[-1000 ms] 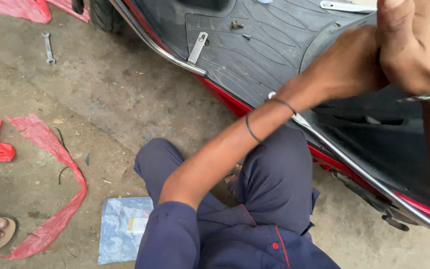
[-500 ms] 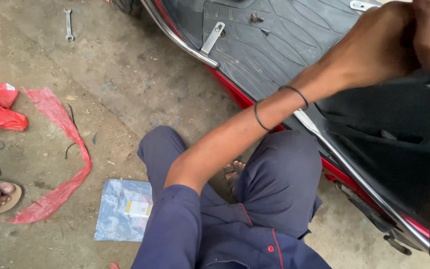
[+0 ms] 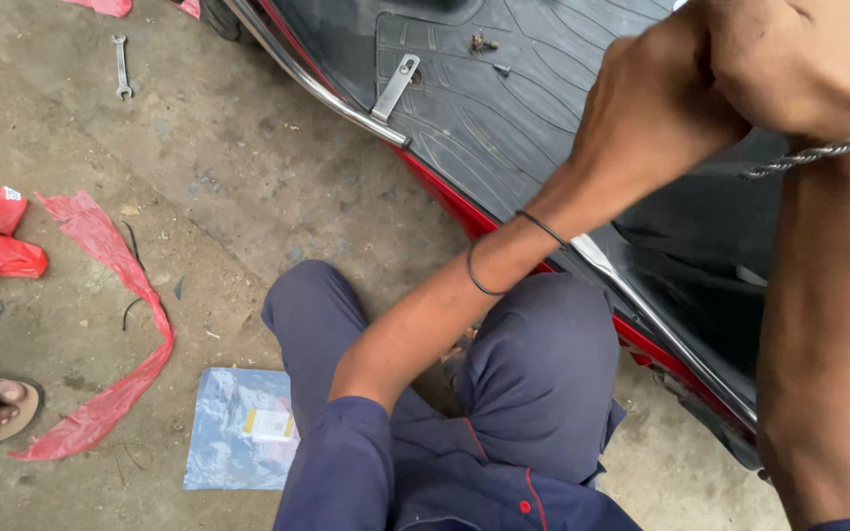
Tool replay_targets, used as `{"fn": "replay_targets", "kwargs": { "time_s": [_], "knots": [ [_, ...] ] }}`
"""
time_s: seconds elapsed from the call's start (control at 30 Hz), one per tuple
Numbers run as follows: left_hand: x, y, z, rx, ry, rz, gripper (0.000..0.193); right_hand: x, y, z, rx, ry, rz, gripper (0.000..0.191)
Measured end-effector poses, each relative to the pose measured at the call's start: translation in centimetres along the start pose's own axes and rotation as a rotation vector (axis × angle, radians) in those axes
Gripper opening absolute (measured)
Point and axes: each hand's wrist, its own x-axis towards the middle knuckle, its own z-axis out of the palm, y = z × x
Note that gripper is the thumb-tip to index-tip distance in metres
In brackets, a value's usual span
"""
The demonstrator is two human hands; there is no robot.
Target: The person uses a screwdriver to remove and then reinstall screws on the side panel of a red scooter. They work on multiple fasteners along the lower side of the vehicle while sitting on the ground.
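I see both hands stacked at two o'clock over the black ribbed rubber floor mat [image 3: 504, 108] of the red scooter. The left hand [image 3: 656, 118] is curled shut; the right hand [image 3: 799, 59] covers it. I cannot tell what they grip. The mat's long axis runs from ten to four o'clock.

A flat, clear bluish plastic packet [image 3: 238, 430] lies on the concrete floor [image 3: 248, 187], just beside the crouching person's left knee. It is roughly rectangular and crinkled, with a small pale yellow-and-white rectangular label [image 3: 269, 425] stuck near its right side. No signs or screens are visible anywhere in view.
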Motion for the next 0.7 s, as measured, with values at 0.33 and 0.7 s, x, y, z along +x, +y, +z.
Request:
{"fn": "replay_targets", "kwargs": {
  "time_s": [0.33, 0.7],
  "knots": [
    [0.0, -3.2, -3.2, -0.275, -0.250, 0.229, 0.035, 1.6, -3.1, -0.2, 0.100, -0.012, 0.094, 0.040],
    [-6.2, 2.0, 3.8, 0.105, -0.214, 0.344, 0.033, -7.0, -2.0, -1.1, 0.334, 0.061, -0.061, 0.063]
  ]
}}
